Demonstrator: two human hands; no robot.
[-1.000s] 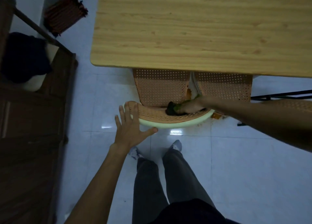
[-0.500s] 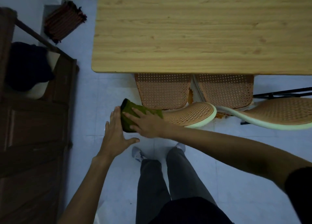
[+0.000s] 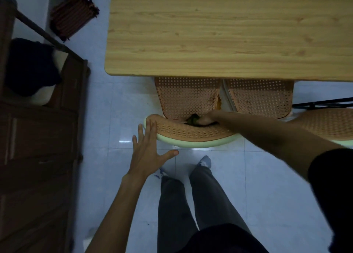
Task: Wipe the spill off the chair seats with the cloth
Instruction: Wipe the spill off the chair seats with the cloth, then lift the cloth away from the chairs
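Dark-green cloth [image 3: 192,119] — bunched (on seat [image 3: 187,98])

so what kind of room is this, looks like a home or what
Most likely a dining area in a home: a wooden table with woven-seat chairs tucked under it, a tiled floor, and dark wooden furniture along one side.

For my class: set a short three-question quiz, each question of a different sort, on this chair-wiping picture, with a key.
1. True or false: the right hand holds the green cloth against the left chair.
2. Where do the left hand's fingertips rest?
A. table
B. chair backrest
C. floor
3. Fill in: both chairs are tucked under the wooden ____.

Key: 1 true; 2 B, the backrest; 3 table.
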